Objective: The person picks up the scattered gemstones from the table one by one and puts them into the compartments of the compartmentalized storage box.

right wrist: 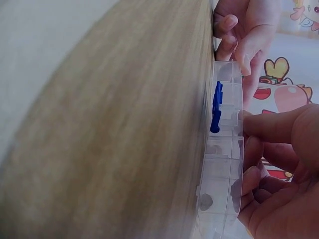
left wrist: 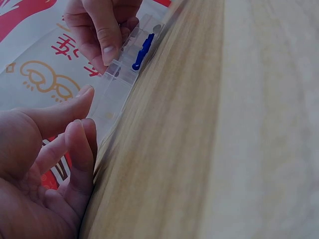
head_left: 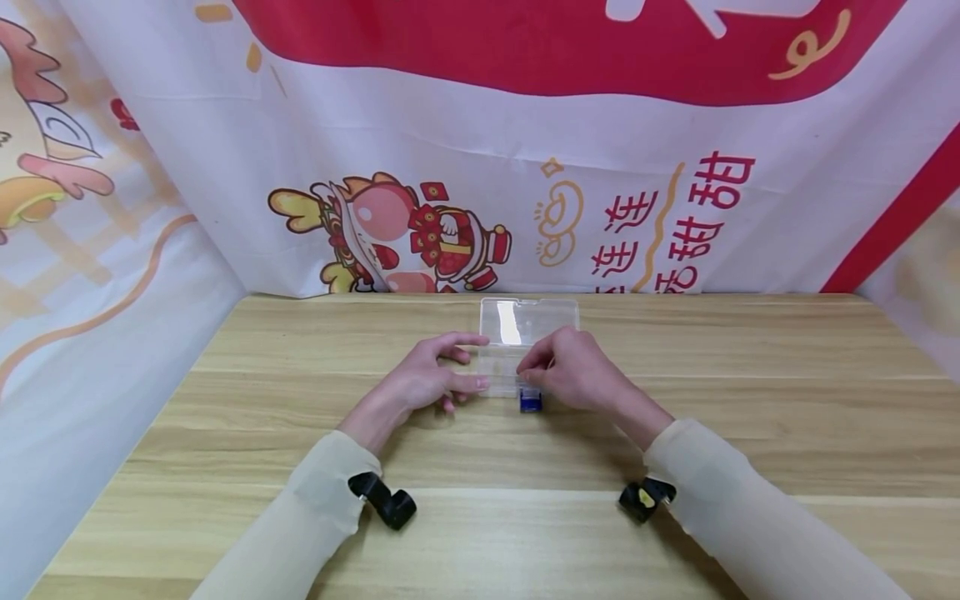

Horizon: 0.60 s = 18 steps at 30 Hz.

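A clear plastic compartment box (head_left: 497, 385) lies on the table with its transparent lid (head_left: 532, 321) raised at the back. A blue latch (right wrist: 217, 107) sits on its front side. Through the clear wall, a small round grey thing (right wrist: 206, 201) shows in one compartment. My left hand (head_left: 427, 375) touches the box's left end, thumb and index finger extended and apart. Over the box's right half, my right hand (head_left: 581, 367) has curled fingers, with thumb and index fingertips close together at a divider (left wrist: 115, 64). Whether anything is between those fingertips cannot be made out.
The wood-grain table (head_left: 480, 517) runs up to a printed white and red cloth (head_left: 450, 125) standing behind the box. Another patterned cloth (head_left: 97, 250) hangs along the left side. A black camera mount (head_left: 386, 500) is worn on the left wrist, another (head_left: 645, 498) on the right.
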{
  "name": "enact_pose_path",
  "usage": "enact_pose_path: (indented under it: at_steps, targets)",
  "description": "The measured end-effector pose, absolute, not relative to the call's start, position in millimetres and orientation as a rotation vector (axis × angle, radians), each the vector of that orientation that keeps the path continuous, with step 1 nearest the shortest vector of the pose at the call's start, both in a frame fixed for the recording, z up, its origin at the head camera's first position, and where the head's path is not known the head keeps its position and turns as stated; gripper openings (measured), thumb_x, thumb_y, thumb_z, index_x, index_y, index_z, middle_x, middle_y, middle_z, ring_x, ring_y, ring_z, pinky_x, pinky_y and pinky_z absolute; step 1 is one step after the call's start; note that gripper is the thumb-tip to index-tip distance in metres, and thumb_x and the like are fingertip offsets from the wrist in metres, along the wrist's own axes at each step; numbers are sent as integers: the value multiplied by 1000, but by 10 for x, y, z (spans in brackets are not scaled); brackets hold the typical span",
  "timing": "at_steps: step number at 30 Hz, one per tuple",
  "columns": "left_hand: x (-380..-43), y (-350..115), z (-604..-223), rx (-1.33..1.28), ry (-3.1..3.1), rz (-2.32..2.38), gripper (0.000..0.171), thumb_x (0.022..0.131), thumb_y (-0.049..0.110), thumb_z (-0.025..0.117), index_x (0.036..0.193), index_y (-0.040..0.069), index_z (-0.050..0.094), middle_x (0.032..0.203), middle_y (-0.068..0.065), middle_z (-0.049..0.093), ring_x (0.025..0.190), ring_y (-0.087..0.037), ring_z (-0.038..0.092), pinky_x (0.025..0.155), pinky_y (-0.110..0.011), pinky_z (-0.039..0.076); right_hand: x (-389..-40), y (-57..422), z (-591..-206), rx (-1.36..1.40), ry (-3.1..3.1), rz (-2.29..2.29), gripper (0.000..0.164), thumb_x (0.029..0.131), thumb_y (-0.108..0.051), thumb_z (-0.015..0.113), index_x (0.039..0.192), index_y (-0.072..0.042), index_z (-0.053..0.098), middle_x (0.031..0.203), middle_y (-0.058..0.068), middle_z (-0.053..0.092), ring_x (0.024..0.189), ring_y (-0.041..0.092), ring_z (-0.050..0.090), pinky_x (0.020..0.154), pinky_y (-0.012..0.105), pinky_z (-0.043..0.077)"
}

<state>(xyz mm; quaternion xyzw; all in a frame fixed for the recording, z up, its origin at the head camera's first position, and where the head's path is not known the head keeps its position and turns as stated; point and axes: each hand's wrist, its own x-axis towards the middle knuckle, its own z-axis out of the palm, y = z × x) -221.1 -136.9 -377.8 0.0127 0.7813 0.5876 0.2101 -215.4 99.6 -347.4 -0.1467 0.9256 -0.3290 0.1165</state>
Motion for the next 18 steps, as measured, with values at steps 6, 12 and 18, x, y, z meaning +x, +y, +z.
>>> enact_pose_path:
  at_steps: [6, 12, 18]
  targets:
    - [-2201, -1380, -3779, 25, 2174, 1632, 65, 87, 10, 87, 144, 31, 64, 137, -12, 50, 72, -17, 63, 53, -23, 54, -2149, 986, -3480, -444, 2716, -969, 9, 98, -12, 76, 98, -12, 85, 90, 1, 79, 80, 15, 64, 69, 27, 53]
    - [-2198, -1381, -3779, 21, 2175, 1631, 65, 87, 10, 87, 144, 31, 64, 138, -13, 50, 73, -17, 63, 53, -23, 54, -2143, 986, -3478, -447, 2717, -971, 9, 98, -12, 76, 98, -11, 85, 89, 1, 78, 79, 16, 64, 68, 27, 53]
    - [-2202, -1364, -3768, 16, 2175, 1630, 65, 87, 11, 87, 144, 32, 64, 139, -12, 51, 73, -17, 63, 54, -23, 55, -2140, 992, -3477, -451, 2728, -965, 10, 98, -12, 75, 98, -11, 85, 89, 1, 78, 80, 16, 64, 70, 27, 54]
